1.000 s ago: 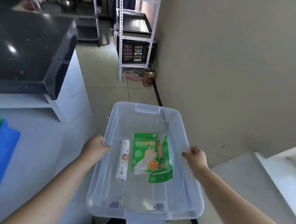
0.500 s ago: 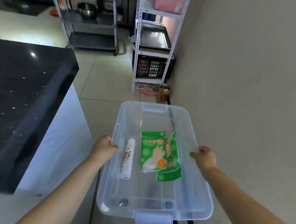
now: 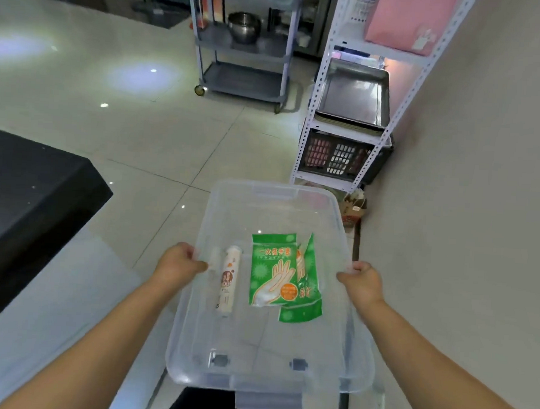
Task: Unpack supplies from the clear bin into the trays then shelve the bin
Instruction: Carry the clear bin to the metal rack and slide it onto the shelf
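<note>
I carry a clear plastic bin in front of me above the tiled floor. My left hand grips its left rim and my right hand grips its right rim. Inside lie a white roll with orange print on the left and two green glove packets, one overlapping the other, on the right. A stack of metal trays rests on a white rack against the wall ahead on the right.
A dark crate sits on the rack's low shelf, a pink box higher up. A grey wheeled cart with a steel bowl stands further back. A black counter on a white base is at my left. The wall runs close on the right.
The view has swung up and left while I hold the bin; the rack and cart come closer and fuller into view, and the black counter slides away to the left.
</note>
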{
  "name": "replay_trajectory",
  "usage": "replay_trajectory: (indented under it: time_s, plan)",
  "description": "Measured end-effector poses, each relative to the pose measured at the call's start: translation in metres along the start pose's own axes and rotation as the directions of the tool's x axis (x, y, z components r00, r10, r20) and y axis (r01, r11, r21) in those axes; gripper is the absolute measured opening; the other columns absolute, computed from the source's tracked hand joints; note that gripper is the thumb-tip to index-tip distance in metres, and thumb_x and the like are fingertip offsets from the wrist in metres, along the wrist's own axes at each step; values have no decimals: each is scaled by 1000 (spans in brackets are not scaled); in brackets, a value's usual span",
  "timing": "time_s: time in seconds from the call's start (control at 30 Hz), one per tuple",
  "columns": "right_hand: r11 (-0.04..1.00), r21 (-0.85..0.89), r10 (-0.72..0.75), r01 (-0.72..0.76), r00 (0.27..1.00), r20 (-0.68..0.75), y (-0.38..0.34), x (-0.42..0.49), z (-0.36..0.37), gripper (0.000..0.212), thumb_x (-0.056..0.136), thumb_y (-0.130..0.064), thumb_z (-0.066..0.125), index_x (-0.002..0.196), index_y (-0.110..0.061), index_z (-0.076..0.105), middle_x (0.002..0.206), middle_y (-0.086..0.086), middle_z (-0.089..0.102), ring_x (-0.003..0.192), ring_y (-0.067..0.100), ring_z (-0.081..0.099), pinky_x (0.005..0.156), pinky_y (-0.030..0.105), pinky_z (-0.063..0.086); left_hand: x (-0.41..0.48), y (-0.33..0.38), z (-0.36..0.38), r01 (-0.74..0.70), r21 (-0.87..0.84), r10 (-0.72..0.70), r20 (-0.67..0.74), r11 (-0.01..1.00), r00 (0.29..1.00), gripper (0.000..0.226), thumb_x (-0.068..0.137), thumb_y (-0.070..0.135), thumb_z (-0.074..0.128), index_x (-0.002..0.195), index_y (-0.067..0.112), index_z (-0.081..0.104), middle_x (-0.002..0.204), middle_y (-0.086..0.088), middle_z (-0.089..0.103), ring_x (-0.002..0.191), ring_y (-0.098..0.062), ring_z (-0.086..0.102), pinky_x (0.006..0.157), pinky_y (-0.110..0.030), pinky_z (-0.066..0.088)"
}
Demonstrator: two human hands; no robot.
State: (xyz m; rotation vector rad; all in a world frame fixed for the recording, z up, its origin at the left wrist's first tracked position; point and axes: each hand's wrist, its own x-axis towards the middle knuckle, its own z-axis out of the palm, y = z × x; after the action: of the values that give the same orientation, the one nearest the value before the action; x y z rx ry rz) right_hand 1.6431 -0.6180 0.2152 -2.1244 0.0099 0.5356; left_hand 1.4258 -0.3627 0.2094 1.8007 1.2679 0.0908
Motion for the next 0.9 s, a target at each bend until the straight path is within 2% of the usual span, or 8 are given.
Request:
replay_trajectory:
  time_s: [0.07,0.23,0.43,0.53,0.63,0.7,0.77,0.9]
  plan:
    - [1000,-1,-7,7,999,46,-22,36,15,36,76,1,67,110,1,56,88,12,60,75,24,58,69,31,47,28,12,-3,32,-22,-33,-28,999,999,22,72,9,73,86,2,58,75,-10,58,68,-26,55,64,-30,42]
    - [1000,-3,-22,23,994,110,-80,127,65,29,75,1,68,103,-1,59,85,16,65,71,25,60,68,34,50,120,38,-11,79,-93,-87,-90,993,992,21,70,6,73,83,2,57,72,-11,57,67,-26,55,66,-34,43]
    - [1000,-14,-19,21,994,104,-163,216,128,22,75,3,66,95,-3,60,76,10,63,63,22,58,58,26,47,251,81,-30,168,-203,-190,-93,965,977,19,69,3,70,80,7,55,65,-8,56,60,-25,53,62,-30,42]
    - [999,-32,-34,38,994,107,-205,255,154,19,74,4,64,91,-2,64,80,12,66,68,23,60,63,27,48,309,104,-41,214,-312,-252,-88,926,964,17,71,-2,65,87,1,58,78,-14,56,70,-28,52,65,-33,42]
    - [998,-40,-53,57,993,104,-247,291,179,16,74,3,64,79,-11,60,73,5,62,65,18,57,63,27,47,360,124,-53,242,-386,-299,-92,890,950,20,72,-4,63,92,-2,60,84,-17,57,72,-29,52,67,-33,41]
    - [997,-34,-71,75,991,110,-271,319,197,22,74,4,63,71,-18,59,70,2,62,64,18,57,60,27,48,392,138,-61,246,-388,-307,-104,888,946,20,73,-2,64,92,1,58,84,-15,58,72,-29,54,66,-33,44]
    - [996,-37,-80,85,991,107,-292,353,216,16,75,3,64,81,-11,63,71,2,63,62,16,56,56,24,44,428,155,-69,240,-385,-302,-110,891,947,21,73,-1,65,92,2,57,82,-13,57,72,-29,55,68,-35,46]
    - [997,-24,-68,72,988,136,-333,423,258,26,75,1,66,100,-3,60,83,9,62,72,21,56,67,29,46,501,186,-86,232,-366,-301,-144,901,943,19,73,-1,66,89,3,56,76,-10,56,70,-28,54,67,-34,44]
